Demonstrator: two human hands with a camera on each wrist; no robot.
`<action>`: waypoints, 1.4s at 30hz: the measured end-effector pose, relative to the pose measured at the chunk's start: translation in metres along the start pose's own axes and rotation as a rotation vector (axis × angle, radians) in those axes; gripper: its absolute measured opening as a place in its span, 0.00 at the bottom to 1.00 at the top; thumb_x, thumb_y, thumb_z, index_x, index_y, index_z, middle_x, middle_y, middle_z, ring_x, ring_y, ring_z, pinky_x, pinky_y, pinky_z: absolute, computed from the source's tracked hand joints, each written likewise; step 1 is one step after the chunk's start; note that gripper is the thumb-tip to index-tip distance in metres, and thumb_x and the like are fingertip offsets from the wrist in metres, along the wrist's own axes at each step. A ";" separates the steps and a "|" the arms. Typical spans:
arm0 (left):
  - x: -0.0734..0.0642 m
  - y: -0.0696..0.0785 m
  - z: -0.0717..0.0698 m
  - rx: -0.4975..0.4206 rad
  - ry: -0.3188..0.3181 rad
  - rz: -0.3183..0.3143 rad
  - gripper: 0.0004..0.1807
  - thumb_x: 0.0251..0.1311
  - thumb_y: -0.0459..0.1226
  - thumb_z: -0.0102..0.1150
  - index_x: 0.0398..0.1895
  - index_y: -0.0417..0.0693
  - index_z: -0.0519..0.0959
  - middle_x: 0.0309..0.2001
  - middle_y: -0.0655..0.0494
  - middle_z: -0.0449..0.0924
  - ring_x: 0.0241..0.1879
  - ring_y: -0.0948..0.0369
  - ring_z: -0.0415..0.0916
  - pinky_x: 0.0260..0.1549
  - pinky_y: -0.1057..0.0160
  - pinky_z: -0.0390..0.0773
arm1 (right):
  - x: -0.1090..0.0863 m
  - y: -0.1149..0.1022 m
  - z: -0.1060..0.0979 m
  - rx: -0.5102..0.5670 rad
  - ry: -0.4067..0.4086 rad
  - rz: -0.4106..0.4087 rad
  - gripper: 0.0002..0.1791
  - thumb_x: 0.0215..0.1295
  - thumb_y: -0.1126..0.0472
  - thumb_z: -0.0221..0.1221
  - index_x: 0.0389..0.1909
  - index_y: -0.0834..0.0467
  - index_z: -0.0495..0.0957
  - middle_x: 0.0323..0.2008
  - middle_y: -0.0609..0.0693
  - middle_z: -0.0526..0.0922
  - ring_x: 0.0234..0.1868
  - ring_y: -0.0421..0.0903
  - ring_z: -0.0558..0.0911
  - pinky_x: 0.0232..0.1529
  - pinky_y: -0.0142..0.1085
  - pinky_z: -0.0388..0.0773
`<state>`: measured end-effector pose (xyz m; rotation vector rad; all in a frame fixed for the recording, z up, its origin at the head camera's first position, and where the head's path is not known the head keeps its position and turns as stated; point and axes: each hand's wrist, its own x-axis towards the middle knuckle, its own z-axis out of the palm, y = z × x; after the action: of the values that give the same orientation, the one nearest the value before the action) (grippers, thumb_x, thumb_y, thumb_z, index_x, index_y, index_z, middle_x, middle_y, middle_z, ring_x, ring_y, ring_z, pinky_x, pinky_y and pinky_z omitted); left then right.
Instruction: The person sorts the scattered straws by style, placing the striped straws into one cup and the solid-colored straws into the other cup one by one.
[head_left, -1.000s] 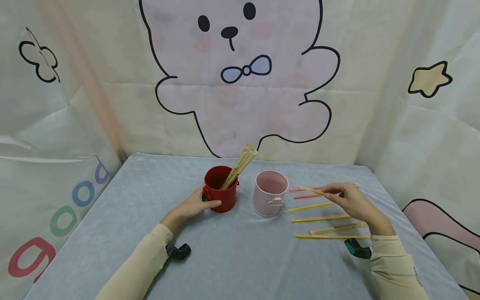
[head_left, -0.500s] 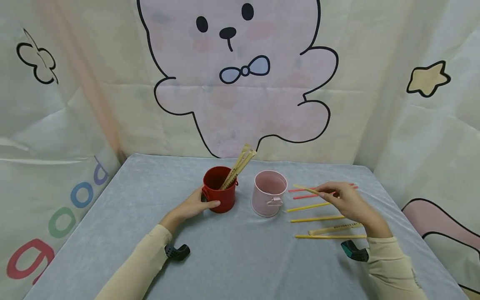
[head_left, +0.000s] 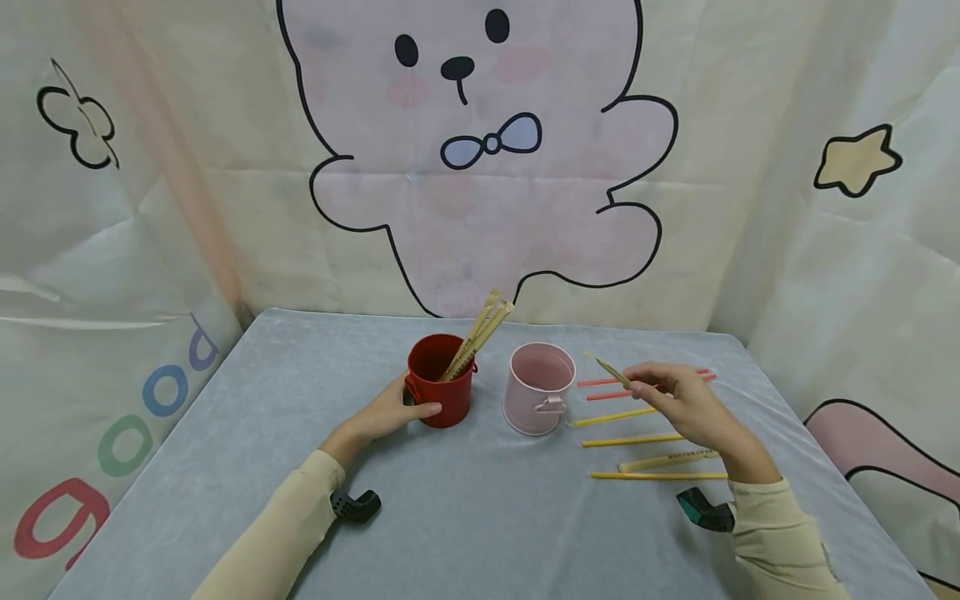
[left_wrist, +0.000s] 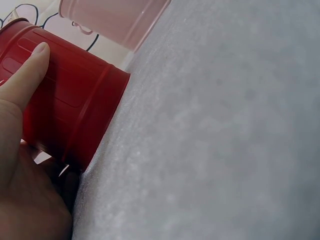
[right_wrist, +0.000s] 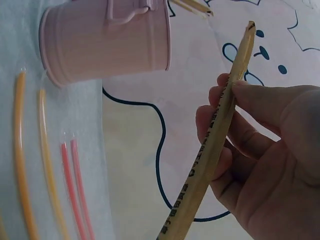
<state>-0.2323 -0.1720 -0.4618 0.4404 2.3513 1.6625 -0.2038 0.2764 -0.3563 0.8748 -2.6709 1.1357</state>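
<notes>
My left hand grips a small red metal bucket standing on the table, thumb along its front side in the left wrist view. Several paper-wrapped straws lean out of that bucket towards the right. Between thumb and fingers, my right hand pinches another paper-wrapped straw, tan with black print, raised above the table. It lies to the right of a pink metal bucket, apart from it; no straws show inside this bucket.
Right of the pink bucket lie two red straws, several yellow straws and a paper-wrapped straw, side by side. A grey-blue cloth covers the table. Behind it hangs a printed curtain.
My right hand has shifted slightly left with the paper-wrapped straw, whose far end now points more upward and away. My left hand and both buckets have stayed in place.
</notes>
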 end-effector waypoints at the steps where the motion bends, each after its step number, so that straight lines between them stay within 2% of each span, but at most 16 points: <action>1: 0.000 0.000 0.000 -0.001 0.001 -0.004 0.43 0.63 0.45 0.67 0.77 0.48 0.58 0.74 0.49 0.65 0.74 0.49 0.59 0.74 0.39 0.58 | 0.000 -0.002 0.000 0.015 0.002 -0.007 0.10 0.71 0.69 0.58 0.49 0.62 0.83 0.38 0.36 0.85 0.38 0.29 0.82 0.35 0.30 0.80; 6: 0.001 -0.001 0.000 0.017 0.005 -0.019 0.44 0.63 0.48 0.68 0.77 0.50 0.57 0.74 0.49 0.64 0.74 0.49 0.59 0.74 0.39 0.58 | 0.001 -0.009 0.002 0.129 0.010 -0.028 0.10 0.73 0.71 0.55 0.50 0.66 0.80 0.39 0.32 0.84 0.39 0.31 0.83 0.38 0.27 0.81; 9: 0.001 -0.001 0.000 0.016 0.005 -0.018 0.44 0.63 0.48 0.68 0.77 0.49 0.57 0.74 0.49 0.64 0.74 0.48 0.59 0.74 0.38 0.58 | 0.004 -0.012 0.004 0.210 0.017 -0.048 0.11 0.73 0.72 0.53 0.52 0.68 0.78 0.39 0.33 0.84 0.38 0.33 0.84 0.39 0.27 0.82; 12: 0.001 -0.002 -0.001 0.012 0.001 -0.003 0.43 0.63 0.47 0.67 0.77 0.48 0.57 0.74 0.48 0.64 0.74 0.48 0.59 0.73 0.38 0.58 | 0.008 -0.014 0.007 0.286 0.034 -0.068 0.14 0.74 0.73 0.52 0.56 0.66 0.77 0.40 0.35 0.85 0.38 0.33 0.84 0.40 0.27 0.82; 17: 0.000 -0.002 -0.001 -0.001 0.000 -0.015 0.44 0.62 0.47 0.68 0.77 0.51 0.57 0.74 0.51 0.64 0.75 0.49 0.58 0.74 0.39 0.58 | 0.018 -0.023 0.013 0.432 0.031 -0.069 0.18 0.75 0.73 0.50 0.61 0.59 0.76 0.43 0.37 0.85 0.41 0.36 0.85 0.41 0.28 0.83; 24: -0.001 -0.001 -0.001 -0.007 0.000 -0.021 0.44 0.61 0.49 0.69 0.77 0.52 0.58 0.74 0.52 0.65 0.74 0.50 0.59 0.73 0.39 0.59 | 0.037 -0.038 0.021 0.591 -0.007 -0.120 0.21 0.74 0.75 0.49 0.65 0.62 0.73 0.44 0.42 0.85 0.43 0.42 0.87 0.45 0.34 0.86; 32: -0.001 -0.002 0.000 -0.007 0.003 -0.018 0.43 0.61 0.47 0.69 0.76 0.51 0.59 0.73 0.52 0.66 0.72 0.51 0.61 0.73 0.41 0.60 | 0.054 -0.058 0.026 0.702 -0.014 -0.125 0.17 0.75 0.74 0.49 0.54 0.56 0.79 0.42 0.45 0.84 0.44 0.40 0.87 0.52 0.34 0.84; 37: -0.001 -0.002 0.001 -0.018 0.000 -0.026 0.43 0.61 0.48 0.69 0.76 0.52 0.59 0.73 0.52 0.66 0.72 0.51 0.61 0.73 0.40 0.60 | 0.067 -0.074 0.027 0.811 0.002 -0.160 0.14 0.75 0.75 0.48 0.51 0.60 0.78 0.43 0.47 0.83 0.47 0.42 0.86 0.55 0.35 0.83; 42: 0.000 0.000 -0.002 -0.019 -0.002 -0.021 0.44 0.61 0.49 0.69 0.76 0.52 0.59 0.73 0.52 0.66 0.73 0.50 0.60 0.73 0.39 0.60 | 0.082 -0.089 0.029 0.877 0.043 -0.205 0.14 0.74 0.76 0.48 0.48 0.59 0.78 0.43 0.48 0.83 0.47 0.43 0.86 0.53 0.36 0.84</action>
<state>-0.2328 -0.1735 -0.4612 0.4126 2.3294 1.6728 -0.2194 0.1691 -0.2957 1.1499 -1.9182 2.2555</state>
